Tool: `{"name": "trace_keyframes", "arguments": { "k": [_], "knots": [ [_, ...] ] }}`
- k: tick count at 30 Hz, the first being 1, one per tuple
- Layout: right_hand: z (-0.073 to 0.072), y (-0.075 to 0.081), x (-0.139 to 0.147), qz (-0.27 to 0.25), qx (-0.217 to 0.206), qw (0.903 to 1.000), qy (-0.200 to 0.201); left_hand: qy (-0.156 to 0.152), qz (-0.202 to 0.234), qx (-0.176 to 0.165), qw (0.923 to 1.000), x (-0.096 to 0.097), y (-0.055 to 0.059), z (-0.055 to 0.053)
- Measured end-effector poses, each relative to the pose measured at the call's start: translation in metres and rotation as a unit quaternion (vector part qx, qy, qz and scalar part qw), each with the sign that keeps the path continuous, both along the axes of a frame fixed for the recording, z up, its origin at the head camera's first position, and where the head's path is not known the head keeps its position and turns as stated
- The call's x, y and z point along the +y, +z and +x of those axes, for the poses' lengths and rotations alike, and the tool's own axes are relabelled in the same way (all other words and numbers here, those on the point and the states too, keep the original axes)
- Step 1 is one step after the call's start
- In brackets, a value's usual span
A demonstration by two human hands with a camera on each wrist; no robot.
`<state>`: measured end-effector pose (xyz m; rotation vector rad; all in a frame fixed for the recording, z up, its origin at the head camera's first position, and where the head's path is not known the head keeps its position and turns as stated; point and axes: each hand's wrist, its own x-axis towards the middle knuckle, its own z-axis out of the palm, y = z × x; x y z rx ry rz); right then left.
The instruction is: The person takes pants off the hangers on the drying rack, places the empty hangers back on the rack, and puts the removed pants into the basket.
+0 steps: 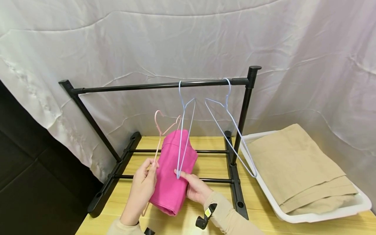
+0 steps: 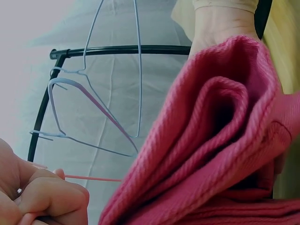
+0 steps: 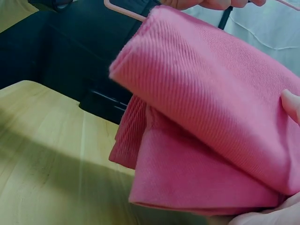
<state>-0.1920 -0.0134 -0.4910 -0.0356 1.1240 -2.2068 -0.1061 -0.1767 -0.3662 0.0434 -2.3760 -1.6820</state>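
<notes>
My left hand (image 1: 144,181) pinches the side wire of a pink hanger (image 1: 158,125), which is tilted and off the rack. A folded bright pink garment (image 1: 173,163) with a ribbed weave lies against the hanger. How far the cloth goes through the hanger is hidden. My right hand (image 1: 198,189) holds the garment's right side, thumb on the front and fingers underneath. In the right wrist view that thumb (image 3: 291,105) presses the cloth. The left wrist view looks into the garment's folded layers (image 2: 220,108), with left-hand fingers (image 2: 51,199) curled beside them.
Two blue hangers hang on the black rack's top bar (image 1: 141,86). The left blue hanger (image 1: 183,130) dangles in front of the garment; the other blue hanger (image 1: 232,130) is near the right post. A white basket (image 1: 273,205) at right holds folded beige cloth (image 1: 296,166).
</notes>
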Motion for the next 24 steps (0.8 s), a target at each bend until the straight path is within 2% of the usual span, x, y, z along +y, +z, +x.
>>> {"name": "trace_keyframes", "arguments": {
  "k": [5, 12, 24],
  "knots": [
    [0.0015, -0.0005, -0.0009, -0.01, -0.005, 0.9997, -0.024, 0.002, 0.007, -0.001, 1.0, -0.0009, -0.0006, -0.0008],
    [0.0029, -0.0001, -0.0031, -0.001, -0.022, 0.9966, -0.079, 0.006, 0.002, 0.001, 1.0, -0.0032, -0.001, -0.0033],
    [0.0, 0.0019, 0.0058, -0.06, -0.017, 0.9969, -0.047, 0.007, -0.009, -0.005, 0.9999, -0.0044, -0.0029, -0.0078]
  ]
}}
